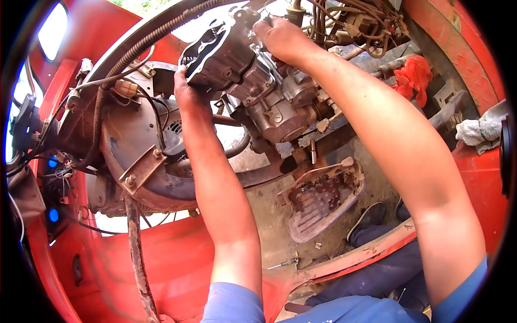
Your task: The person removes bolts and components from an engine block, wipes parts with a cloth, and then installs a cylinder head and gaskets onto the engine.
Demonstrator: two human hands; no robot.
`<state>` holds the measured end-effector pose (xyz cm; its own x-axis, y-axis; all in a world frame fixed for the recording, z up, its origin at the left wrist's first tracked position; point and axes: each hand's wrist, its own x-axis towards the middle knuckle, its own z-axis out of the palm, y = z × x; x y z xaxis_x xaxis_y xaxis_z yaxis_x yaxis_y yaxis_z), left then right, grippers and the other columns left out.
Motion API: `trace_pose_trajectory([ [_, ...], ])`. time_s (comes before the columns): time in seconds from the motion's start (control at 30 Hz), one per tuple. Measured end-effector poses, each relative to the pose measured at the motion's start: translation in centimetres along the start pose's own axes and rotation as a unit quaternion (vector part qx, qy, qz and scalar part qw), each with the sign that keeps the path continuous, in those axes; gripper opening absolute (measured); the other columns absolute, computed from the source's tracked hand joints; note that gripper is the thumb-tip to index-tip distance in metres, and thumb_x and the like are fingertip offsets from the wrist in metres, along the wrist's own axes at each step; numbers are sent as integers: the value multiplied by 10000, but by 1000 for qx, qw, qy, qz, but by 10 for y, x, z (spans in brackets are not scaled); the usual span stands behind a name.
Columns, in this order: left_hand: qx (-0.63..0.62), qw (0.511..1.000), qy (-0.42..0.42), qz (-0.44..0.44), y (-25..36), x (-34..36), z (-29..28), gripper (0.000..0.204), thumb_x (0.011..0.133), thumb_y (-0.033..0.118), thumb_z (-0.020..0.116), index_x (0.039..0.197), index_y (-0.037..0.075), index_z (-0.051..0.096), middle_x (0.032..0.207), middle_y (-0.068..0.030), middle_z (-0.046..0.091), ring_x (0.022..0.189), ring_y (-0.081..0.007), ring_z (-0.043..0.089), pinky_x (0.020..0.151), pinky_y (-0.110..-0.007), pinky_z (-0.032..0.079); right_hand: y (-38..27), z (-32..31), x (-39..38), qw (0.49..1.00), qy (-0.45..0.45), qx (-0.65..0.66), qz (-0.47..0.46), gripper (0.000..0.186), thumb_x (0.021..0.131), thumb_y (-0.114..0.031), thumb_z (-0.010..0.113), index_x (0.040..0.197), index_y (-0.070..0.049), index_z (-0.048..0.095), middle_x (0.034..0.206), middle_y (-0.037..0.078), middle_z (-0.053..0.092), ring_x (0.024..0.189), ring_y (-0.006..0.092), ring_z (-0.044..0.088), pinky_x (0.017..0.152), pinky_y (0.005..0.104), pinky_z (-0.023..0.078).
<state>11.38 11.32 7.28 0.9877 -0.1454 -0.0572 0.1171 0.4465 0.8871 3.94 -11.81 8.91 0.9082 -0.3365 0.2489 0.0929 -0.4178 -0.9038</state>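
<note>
A grey metal engine [277,116] sits tilted in the vehicle's frame, its open-topped cylinder head [223,67] with a spring showing inside. My left hand [191,99] grips the near left side of this head, thumb up along its rim and fingers hidden behind it. At the far right end of the head, my right hand [283,39] is closed with its fingers curled against the metal. Whatever lies between those fingers is hidden. A corrugated hose [156,37] arches beyond my left hand, and a bundle of wires [353,24] hangs just right of my right hand.
Below the engine, an oil-stained ridged tray [323,202] hangs over the concrete floor. A red cloth [413,78] and a whitish rag [479,132] lie at right. A rusty bracket [142,169] and rod [139,253] stand at left. A metal hand tool [288,262] lies on the floor.
</note>
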Motion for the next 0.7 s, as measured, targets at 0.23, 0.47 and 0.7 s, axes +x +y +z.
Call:
trace_pose_trajectory([
  [0.23, -26, 999, -40, -15, 5, -1, 6, 550, 1043, 359, 356, 1398, -24, 525, 1367, -192, 599, 1242, -354, 589, 1072, -501, 467, -5, -5, 20, 994, -72, -32, 76, 566, 1006, -479, 532, 1096, 50, 713, 1006, 231, 737, 895, 316, 737, 870, 418, 559],
  [0.47, -16, 999, -50, 9, -1, 3, -5, 495, 1049, 396, 399, 1427, 100, 519, 1367, -147, 619, 1218, -336, 637, 981, -551, 548, 2, 2, 20, 997, -38, -14, 58, 572, 1028, -472, 497, 1052, 58, 712, 922, 202, 734, 836, 299, 722, 819, 428, 546],
  [0.7, 40, 998, -43, 34, -3, -8, 1, 526, 1042, 366, 324, 1371, 19, 541, 1327, -197, 599, 1191, -394, 608, 994, -561, 526, -8, -2, 16, 996, -50, -11, 67, 599, 1008, -426, 533, 1140, 144, 664, 1079, 289, 714, 1014, 343, 705, 908, 418, 517],
])
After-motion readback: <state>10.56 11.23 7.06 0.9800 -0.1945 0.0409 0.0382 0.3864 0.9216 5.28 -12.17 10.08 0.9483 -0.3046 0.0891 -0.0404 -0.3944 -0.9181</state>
